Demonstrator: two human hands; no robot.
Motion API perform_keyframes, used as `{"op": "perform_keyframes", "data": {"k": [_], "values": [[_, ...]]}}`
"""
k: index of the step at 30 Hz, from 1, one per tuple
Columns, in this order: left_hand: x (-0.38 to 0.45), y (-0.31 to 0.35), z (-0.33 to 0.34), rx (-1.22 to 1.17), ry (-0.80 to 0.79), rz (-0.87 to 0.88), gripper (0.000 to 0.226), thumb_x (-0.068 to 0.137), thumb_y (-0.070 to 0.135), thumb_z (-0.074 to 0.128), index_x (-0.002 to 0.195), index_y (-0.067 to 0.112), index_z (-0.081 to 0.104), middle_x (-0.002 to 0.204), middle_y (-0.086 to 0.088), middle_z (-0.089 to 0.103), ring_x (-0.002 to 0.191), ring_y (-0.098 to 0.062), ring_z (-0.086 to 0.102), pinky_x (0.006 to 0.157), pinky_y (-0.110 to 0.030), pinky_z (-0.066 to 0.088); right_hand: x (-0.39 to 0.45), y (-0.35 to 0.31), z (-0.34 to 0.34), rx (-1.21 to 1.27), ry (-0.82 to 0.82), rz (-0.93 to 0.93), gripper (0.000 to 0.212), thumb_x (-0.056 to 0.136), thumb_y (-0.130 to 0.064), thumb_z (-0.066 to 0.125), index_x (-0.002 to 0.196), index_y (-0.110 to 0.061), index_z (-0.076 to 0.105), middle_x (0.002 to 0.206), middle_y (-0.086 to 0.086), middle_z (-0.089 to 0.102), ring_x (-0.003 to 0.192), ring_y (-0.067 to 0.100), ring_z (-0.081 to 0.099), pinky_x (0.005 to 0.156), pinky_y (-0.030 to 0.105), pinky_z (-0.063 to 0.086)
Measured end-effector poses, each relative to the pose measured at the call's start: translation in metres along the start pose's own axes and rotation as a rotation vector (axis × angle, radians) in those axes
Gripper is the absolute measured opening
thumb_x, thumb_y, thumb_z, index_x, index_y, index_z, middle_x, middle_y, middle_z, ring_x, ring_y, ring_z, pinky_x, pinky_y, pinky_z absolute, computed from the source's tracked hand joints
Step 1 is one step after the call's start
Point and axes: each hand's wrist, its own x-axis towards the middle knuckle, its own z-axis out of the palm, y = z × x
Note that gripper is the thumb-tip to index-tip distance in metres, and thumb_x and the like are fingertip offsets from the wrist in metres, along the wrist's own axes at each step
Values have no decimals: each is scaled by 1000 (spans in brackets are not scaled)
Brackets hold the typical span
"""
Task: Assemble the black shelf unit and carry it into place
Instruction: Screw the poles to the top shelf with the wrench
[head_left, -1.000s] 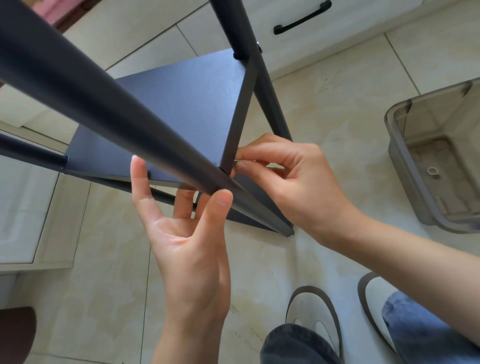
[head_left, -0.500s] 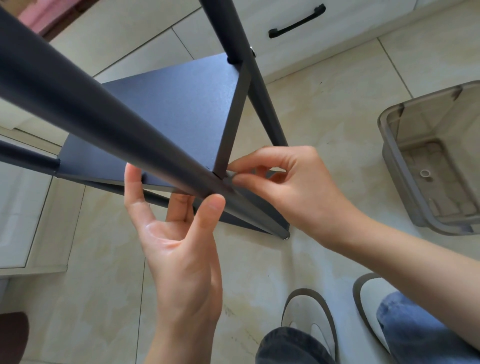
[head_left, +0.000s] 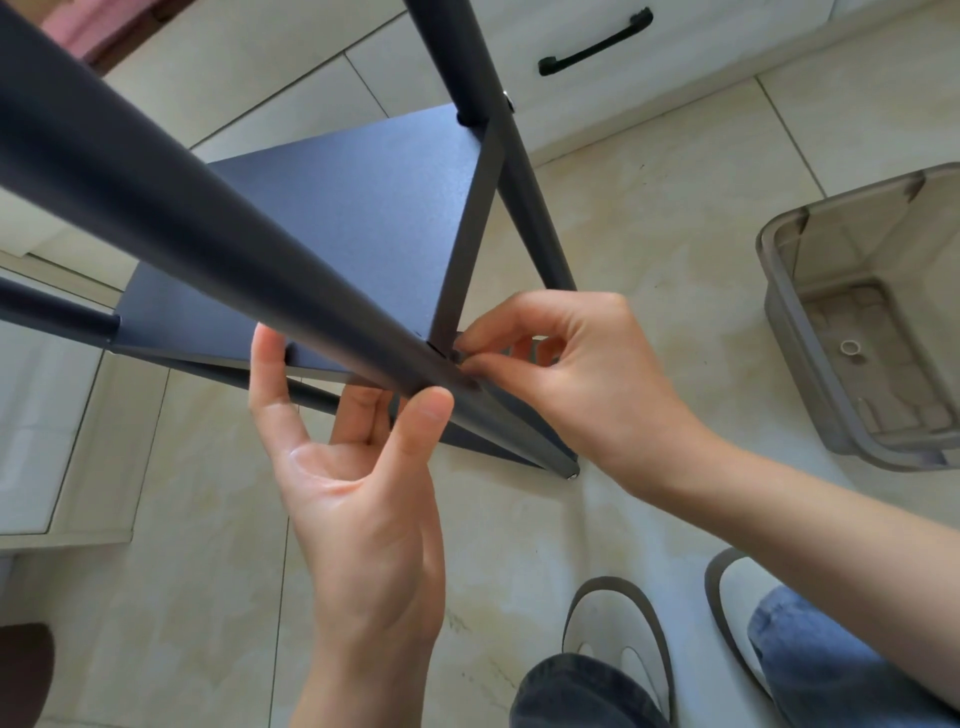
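The black shelf unit stands on the tiled floor below me, its flat shelf panel (head_left: 343, 228) fixed between round black posts. One thick post (head_left: 182, 218) runs diagonally across the view from the top left. My left hand (head_left: 358, 488) cups this post from below, thumb and fingers around it near the shelf corner. My right hand (head_left: 566, 364) pinches a small fastener at the joint where the shelf corner meets the post; the fastener itself is mostly hidden by my fingertips. A second post (head_left: 498, 135) rises at the back right.
A grey translucent plastic bin (head_left: 810, 364) sits on the floor at the right. White cabinets with a black handle (head_left: 592, 47) line the back. My slippered feet (head_left: 618, 634) and jeans are at the bottom right. A low white ledge is at the left.
My right thumb and forefinger have shifted slightly at the joint, as if turning the fastener. The left hand stays around the post. The view has drifted a little.
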Motion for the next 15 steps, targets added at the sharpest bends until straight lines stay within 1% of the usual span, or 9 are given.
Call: {"op": "perform_keyframes", "data": {"k": [3,6,9,12,15], "values": [[0,0,-1,7,-7,7,90,81,-5,64,154,30,25,99,2,72,94,-12,67,90,-24,51,1,-1,6,30,-19,6,16,78,1,74,77,-15,75,73,-7,72,65,0,62,61,8,41],[-1,0,-2,19,-16,9,88,82,-4,63,154,30,24,97,4,72,95,-12,66,91,-24,50,8,-2,9,24,-48,18,24,78,5,71,73,-18,73,71,-4,72,64,1,64,60,8,42],[-1,-1,-3,20,-29,6,88,83,-3,63,155,29,23,100,5,71,99,-13,65,93,-24,50,15,-4,10,10,-108,50,32,78,7,69,67,-23,69,66,-8,69,62,-2,63,60,8,43],[-1,-2,-4,22,-45,15,96,81,-5,70,157,26,21,103,6,71,102,-14,64,95,-24,49,19,-5,11,9,-132,71,28,78,6,70,70,-20,73,68,-6,71,65,0,66,62,8,45],[-1,-1,-3,16,-60,30,94,81,4,68,158,24,18,106,6,72,104,-13,65,94,-23,50,19,-3,11,1,-127,66,28,79,4,71,69,-23,72,68,-7,72,65,1,66,63,9,45]]}}
